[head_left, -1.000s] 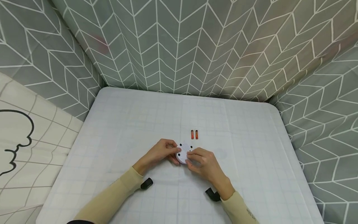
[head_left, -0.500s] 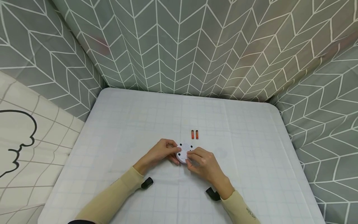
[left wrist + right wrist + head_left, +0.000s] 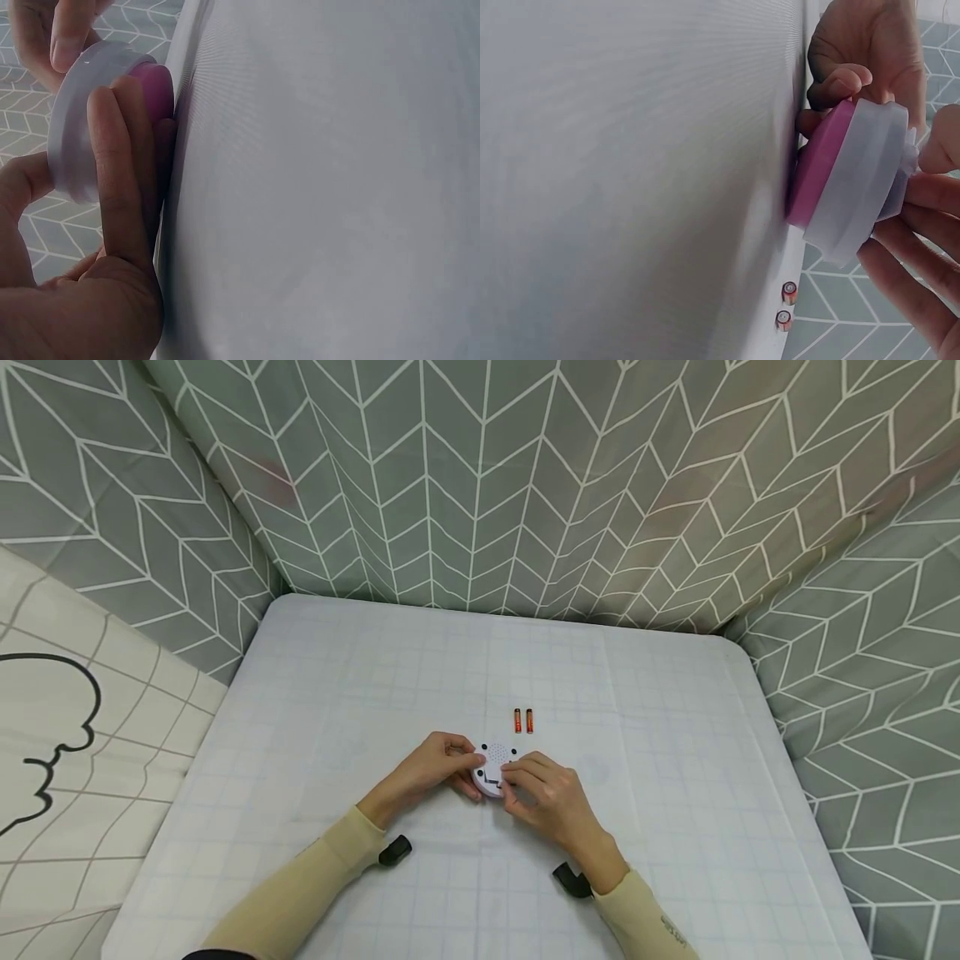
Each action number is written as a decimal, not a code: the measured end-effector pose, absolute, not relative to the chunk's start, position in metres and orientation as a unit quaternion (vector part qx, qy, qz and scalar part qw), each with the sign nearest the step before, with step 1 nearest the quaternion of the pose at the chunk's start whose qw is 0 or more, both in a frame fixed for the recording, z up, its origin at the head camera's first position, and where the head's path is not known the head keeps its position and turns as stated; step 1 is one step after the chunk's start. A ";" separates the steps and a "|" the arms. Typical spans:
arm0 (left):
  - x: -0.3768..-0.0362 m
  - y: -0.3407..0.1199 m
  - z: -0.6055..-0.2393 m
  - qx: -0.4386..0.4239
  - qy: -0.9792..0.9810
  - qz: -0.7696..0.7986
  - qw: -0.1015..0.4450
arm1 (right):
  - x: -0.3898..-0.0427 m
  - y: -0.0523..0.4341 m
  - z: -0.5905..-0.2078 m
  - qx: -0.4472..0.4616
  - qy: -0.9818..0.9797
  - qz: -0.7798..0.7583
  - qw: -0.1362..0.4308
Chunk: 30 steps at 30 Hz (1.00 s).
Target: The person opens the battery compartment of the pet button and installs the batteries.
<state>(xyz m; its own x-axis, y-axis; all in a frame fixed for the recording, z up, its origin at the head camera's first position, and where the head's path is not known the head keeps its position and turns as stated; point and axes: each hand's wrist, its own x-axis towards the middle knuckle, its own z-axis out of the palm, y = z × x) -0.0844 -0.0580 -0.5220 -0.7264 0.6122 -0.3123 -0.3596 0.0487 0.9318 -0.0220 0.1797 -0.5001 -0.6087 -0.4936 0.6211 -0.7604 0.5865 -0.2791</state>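
White round device (image 3: 491, 768) tilted, pink base down; left hand (image 3: 431, 768) and right hand (image 3: 543, 795) both grip it

A table (image 3: 315, 693) under a pale cloth with a faint grid carries everything. Two small orange batteries (image 3: 522, 721) lie side by side on it, parallel and just apart, near the middle of the top. Just nearer the person than the batteries, a round white device with a pink base (image 3: 491, 770) sits tilted on the cloth, one edge raised off the surface.
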 end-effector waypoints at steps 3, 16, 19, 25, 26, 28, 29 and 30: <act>-0.085 -0.058 -0.523 0.099 0.627 0.685 0.358 | -0.022 0.182 -0.501 0.365 -0.854 0.278 0.244; -0.084 -0.059 -0.523 0.096 0.626 0.686 0.358 | -0.027 0.188 -0.498 0.358 -0.851 0.338 0.184; -0.085 -0.059 -0.522 0.095 0.627 0.685 0.358 | -0.027 0.188 -0.498 0.361 -0.852 0.325 0.195; -0.085 -0.059 -0.522 0.096 0.632 0.680 0.359 | -0.027 0.188 -0.499 0.373 -0.845 0.308 0.227; -0.085 -0.059 -0.522 0.095 0.633 0.680 0.359 | -0.027 0.188 -0.499 0.377 -0.842 0.310 0.229; -0.085 -0.059 -0.523 0.097 0.632 0.680 0.359 | -0.027 0.187 -0.498 0.382 -0.837 0.317 0.231; -0.085 -0.059 -0.523 0.096 0.632 0.680 0.359 | -0.027 0.187 -0.498 0.383 -0.835 0.322 0.230; -0.085 -0.059 -0.523 0.094 0.631 0.681 0.359 | -0.027 0.187 -0.497 0.385 -0.833 0.327 0.228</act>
<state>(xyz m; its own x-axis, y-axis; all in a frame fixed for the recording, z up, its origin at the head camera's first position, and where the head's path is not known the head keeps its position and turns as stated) -0.0847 -0.0589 -0.5230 -0.7242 0.6085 -0.3245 -0.3702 0.0539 0.9274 -0.0269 0.1865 -0.4971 -0.5999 -0.4913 0.6314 -0.7896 0.4906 -0.3685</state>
